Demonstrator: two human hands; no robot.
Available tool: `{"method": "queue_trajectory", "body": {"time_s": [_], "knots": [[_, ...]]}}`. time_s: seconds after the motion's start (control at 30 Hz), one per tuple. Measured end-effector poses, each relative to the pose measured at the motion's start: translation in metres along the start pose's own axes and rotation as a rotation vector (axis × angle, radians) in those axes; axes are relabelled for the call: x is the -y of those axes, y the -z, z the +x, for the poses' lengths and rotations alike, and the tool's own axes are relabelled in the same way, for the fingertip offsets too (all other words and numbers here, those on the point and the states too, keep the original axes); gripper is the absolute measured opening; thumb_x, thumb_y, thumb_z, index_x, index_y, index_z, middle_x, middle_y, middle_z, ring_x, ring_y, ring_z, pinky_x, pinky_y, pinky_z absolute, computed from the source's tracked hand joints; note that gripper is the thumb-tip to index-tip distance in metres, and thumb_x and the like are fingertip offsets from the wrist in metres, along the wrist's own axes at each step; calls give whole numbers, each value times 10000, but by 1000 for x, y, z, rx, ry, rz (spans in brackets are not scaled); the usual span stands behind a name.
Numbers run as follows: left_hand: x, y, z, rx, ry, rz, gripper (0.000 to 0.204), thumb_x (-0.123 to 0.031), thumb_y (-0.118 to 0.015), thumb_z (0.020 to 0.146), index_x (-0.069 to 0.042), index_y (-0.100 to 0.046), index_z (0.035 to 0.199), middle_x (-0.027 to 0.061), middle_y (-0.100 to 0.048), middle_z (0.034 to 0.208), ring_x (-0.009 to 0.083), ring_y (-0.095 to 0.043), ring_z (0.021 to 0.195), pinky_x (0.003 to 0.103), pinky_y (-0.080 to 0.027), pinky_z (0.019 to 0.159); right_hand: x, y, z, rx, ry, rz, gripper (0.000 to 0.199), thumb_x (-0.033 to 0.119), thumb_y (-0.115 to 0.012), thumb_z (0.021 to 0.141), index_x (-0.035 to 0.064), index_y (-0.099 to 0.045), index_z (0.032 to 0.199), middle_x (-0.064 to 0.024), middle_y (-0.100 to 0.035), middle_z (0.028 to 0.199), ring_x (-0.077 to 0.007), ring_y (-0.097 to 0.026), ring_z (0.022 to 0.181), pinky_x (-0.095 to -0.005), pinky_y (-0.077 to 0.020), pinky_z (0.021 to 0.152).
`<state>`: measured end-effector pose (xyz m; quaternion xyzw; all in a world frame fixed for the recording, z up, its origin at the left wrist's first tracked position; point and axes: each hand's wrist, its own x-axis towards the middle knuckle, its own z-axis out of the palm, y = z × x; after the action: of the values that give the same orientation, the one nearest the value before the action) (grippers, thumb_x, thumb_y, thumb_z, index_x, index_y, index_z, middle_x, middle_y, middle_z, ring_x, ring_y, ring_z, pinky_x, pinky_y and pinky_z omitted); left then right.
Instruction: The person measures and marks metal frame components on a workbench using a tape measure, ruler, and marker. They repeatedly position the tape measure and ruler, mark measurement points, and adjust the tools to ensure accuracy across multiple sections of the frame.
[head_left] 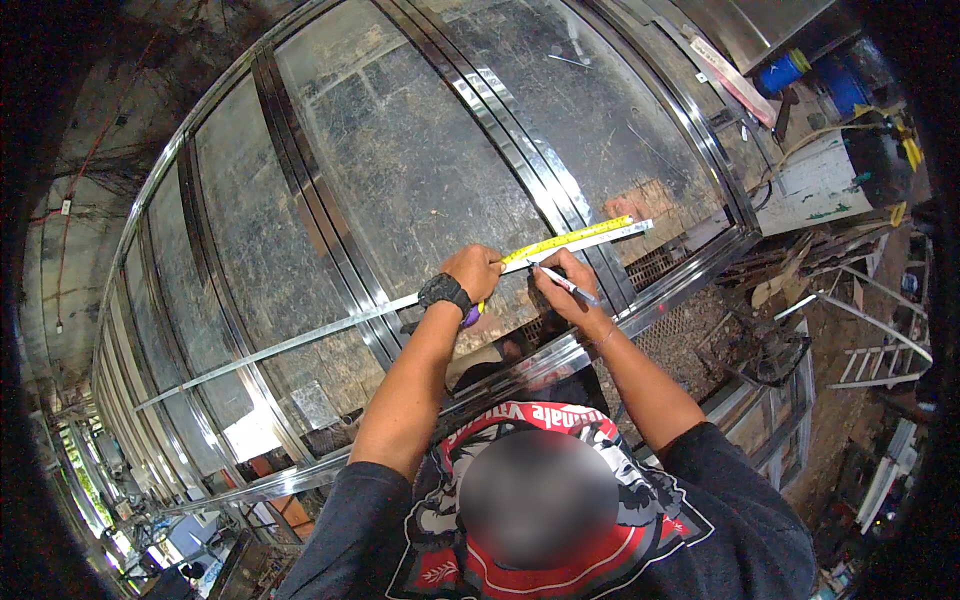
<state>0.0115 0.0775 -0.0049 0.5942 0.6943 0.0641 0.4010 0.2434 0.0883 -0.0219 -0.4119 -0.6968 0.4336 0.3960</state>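
Observation:
My left hand [473,270], below a black wristwatch, is closed on a tape measure, pressing its yellow blade [575,239] along a long thin metal bar [290,342]. A purple part of the tape's case [473,316] shows beneath that wrist. The blade reaches right, close to the bar's right end. Just to the right, my right hand [566,286] grips a white-and-dark pen [572,287], its tip at the bar beside the tape. The bar lies slantwise across a large frame of shiny metal tubes [510,140].
Scuffed sheet surface [400,160] lies beneath the frame's crossing tubes. At the far right are a blue container [783,72], a cable and a pale board [820,185]. Metal scraps and a white ladder-like frame [880,350] lie on the floor to the right.

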Motion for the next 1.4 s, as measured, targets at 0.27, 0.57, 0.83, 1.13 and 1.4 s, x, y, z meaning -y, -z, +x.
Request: {"method": "queue_trajectory", "body": {"time_s": [0.27,0.57,0.83,1.13,1.4], "knots": [[-6,4,-2,9,31,-17,235,-298,-701,989,-163,-850,1110,214,-782,976,415,-760,902,517,-583,826,0,0,1,7,-8,-32,158,103,-776,930,12,-646,931,-163,-713,841,-299,-724,732,-403,-566,692],[-3,3,-2,3,11,13,257,-323,-698,1005,-143,-840,1122,210,-781,948,410,-760,870,510,-574,791,2,3,-4,-34,-131,-26,166,122,-790,938,21,-664,973,-136,-735,880,-216,-713,777,-364,-568,739],[2,2,-4,-16,-40,-61,265,-319,-675,1004,-110,-821,1076,223,-761,959,437,-733,897,527,-556,803,24,45,-45,-339,-211,-178,273,231,-716,1048,5,-707,1202,-37,-700,936,-124,-627,842,-306,-526,767],[33,14,-33,-159,-12,-873,308,-248,-730,1057,15,-800,1202,9,-677,765,105,-637,608,286,-546,578,22,54,-76,-253,5,-399,270,142,-669,1049,-18,-669,1266,-264,-699,1159,-456,-685,1082,-472,-547,963],[45,13,-144,-282,179,-1141,367,-233,-641,1117,58,-704,1332,24,-653,782,136,-664,644,296,-583,611,10,57,-81,-183,113,-409,309,100,-729,984,25,-708,1283,-242,-736,1161,-433,-703,1088,-487,-558,953]]}}
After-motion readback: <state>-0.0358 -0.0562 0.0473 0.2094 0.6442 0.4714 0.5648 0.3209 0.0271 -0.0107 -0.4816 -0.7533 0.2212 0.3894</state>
